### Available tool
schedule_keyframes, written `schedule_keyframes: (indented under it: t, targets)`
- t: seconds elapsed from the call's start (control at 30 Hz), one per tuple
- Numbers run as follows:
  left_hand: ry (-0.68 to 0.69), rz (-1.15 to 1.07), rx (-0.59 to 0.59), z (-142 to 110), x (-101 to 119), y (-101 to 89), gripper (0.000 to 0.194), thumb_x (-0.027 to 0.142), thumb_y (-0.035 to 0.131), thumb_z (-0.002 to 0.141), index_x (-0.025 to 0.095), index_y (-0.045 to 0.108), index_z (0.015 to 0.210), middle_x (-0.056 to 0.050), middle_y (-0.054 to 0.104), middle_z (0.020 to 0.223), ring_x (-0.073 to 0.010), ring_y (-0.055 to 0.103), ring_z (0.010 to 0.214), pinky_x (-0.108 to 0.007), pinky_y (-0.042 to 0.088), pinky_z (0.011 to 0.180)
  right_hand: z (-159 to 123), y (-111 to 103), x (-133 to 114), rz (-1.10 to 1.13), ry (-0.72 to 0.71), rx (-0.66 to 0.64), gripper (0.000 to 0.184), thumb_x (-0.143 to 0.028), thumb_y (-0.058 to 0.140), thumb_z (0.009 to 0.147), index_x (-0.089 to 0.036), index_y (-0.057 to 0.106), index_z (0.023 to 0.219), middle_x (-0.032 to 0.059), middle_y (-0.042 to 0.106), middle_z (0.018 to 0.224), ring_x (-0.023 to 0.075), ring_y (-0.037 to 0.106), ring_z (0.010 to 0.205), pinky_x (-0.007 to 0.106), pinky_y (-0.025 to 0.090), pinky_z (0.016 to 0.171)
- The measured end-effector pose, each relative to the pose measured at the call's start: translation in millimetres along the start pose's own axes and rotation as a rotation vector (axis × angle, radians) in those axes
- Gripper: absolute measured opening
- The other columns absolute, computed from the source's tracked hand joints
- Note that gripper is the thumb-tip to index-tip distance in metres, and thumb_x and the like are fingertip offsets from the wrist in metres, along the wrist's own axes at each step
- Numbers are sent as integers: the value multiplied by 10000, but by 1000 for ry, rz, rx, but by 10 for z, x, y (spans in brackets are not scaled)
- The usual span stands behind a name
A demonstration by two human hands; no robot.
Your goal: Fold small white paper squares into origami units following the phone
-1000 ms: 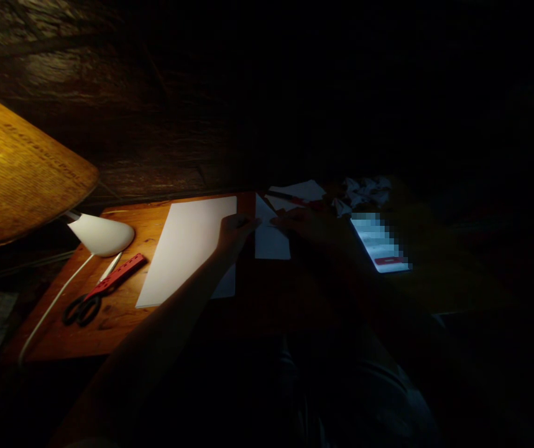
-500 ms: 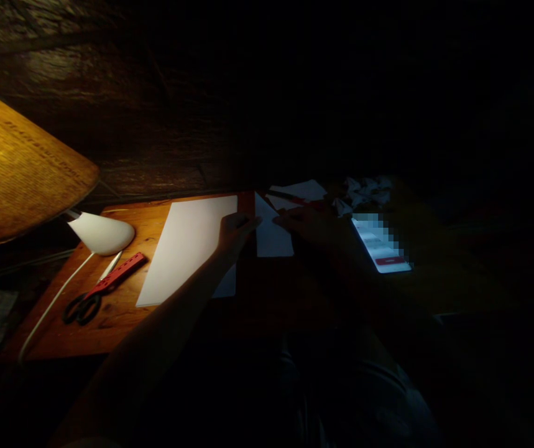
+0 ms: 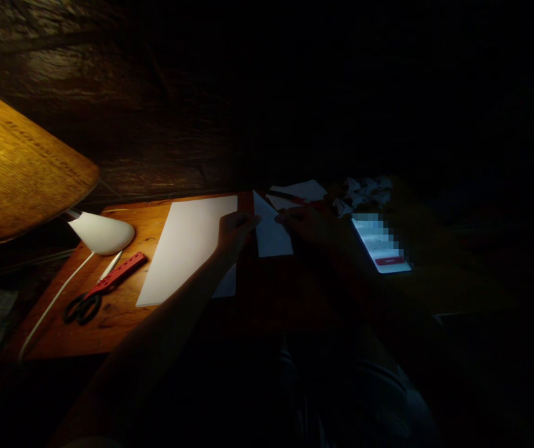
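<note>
Between my hands is a small sheet of paper (image 3: 272, 235) with a slanting upper right edge that runs to a point at the top left. My left hand (image 3: 235, 228) pinches its left edge, thumb toward the paper. On the slanted edge, the fingers of my right hand (image 3: 304, 223) are closed; deep shadow hides most of that hand. A larger white sheet (image 3: 187, 242) lies flat under and beside my left forearm. Just beyond my right hand rests another piece of paper (image 3: 311, 188) with a dark and red pen-like object (image 3: 288, 196) across it.
Red-and-black scissors (image 3: 90, 302) and a red strip with holes (image 3: 120, 272) lie on the wooden table (image 3: 122, 330) at left. Beside them stands a lamp (image 3: 103, 233) with a cable. A lit phone (image 3: 383, 246) and crumpled paper (image 3: 367, 191) are at right.
The small paper has turned slightly between my hands, its top tip shifting a little left. My right fingers have moved slightly right along its slanted edge. Other things stay put.
</note>
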State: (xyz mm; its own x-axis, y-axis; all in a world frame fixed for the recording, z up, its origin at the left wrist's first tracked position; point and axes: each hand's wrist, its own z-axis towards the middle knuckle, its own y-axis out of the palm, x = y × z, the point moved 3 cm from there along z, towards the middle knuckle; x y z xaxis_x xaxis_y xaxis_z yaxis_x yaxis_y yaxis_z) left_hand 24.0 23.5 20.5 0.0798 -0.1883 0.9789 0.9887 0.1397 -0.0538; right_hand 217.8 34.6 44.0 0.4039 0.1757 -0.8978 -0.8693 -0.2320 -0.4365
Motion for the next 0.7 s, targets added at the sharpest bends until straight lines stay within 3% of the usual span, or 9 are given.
schedule_keyframes:
  t: [0.2,0.37,0.53,0.7]
  targets:
    - [6,-7,34,6,12,-28,289,337,790,678,171,593,547,40,482,516,-79,418,508,-227,305,489,29,-4,99,91,13,4,312,-477,646,879,-205,739,755,55,733,820,232,665,829,343,510,732]
    - [-11,-27,28,-2,16,-22,288,350,780,673,175,589,547,33,492,524,-84,421,514,-235,309,495,27,-65,210,104,45,117,336,-521,568,930,-253,762,872,57,749,941,251,677,976,393,514,860]
    - [-7,-20,24,2,21,-24,299,354,773,671,177,572,539,37,484,522,-84,424,521,-235,315,501,83,35,264,268,-5,-29,320,-498,640,866,-210,733,762,56,755,867,213,670,848,340,527,782]
    - [-19,-16,29,-1,19,-22,273,353,768,673,174,591,567,24,507,546,-88,430,532,-236,317,499,108,33,243,193,-73,-6,275,-459,714,802,-190,723,746,42,727,798,179,640,773,308,494,732]
